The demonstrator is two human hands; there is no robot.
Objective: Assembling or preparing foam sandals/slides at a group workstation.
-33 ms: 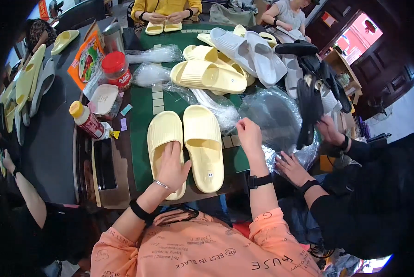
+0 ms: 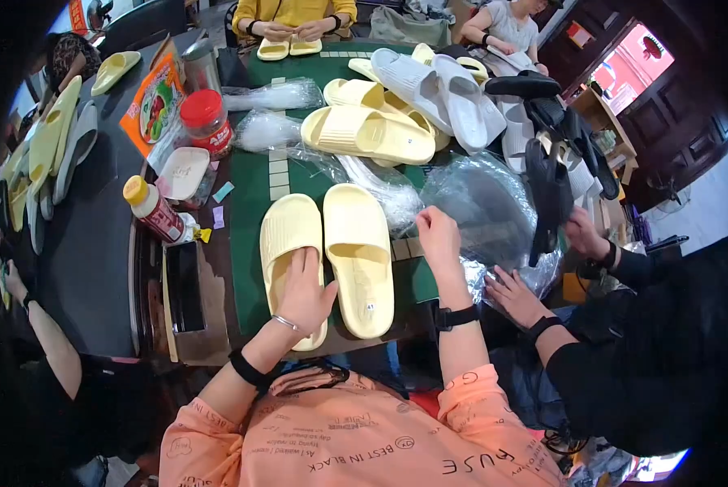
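Observation:
Two pale yellow slide slippers lie side by side before me, toes pointing away. My left hand point(image 2: 303, 294) rests in the left slipper point(image 2: 289, 225), fingers stretched out with their tips at the strap's opening and the thumb apart. Beside it, the right slipper point(image 2: 356, 215) bears a small size sticker on its insole and is untouched. My right hand point(image 2: 439, 239) is raised to the right of this slipper, fingertips pinched together. Whether anything is between them I cannot make out. Close by are a bundle of clear plastic bags point(image 2: 384, 191) and a larger spread of clear plastic point(image 2: 473, 203).
Yellow slippers point(image 2: 368, 134) and grey slippers point(image 2: 465, 105) pile up beyond. At right, a co-worker's hand point(image 2: 585, 233) holds a black slipper point(image 2: 548, 195); the other hand point(image 2: 518, 296) presses on plastic. A red-lidded jar point(image 2: 206, 122) and yellow-capped bottle point(image 2: 157, 211) stand at left.
The black slipper in the co-worker's hand at the right has turned and shifted slightly to the right. My own hands and the yellow slippers look almost the same.

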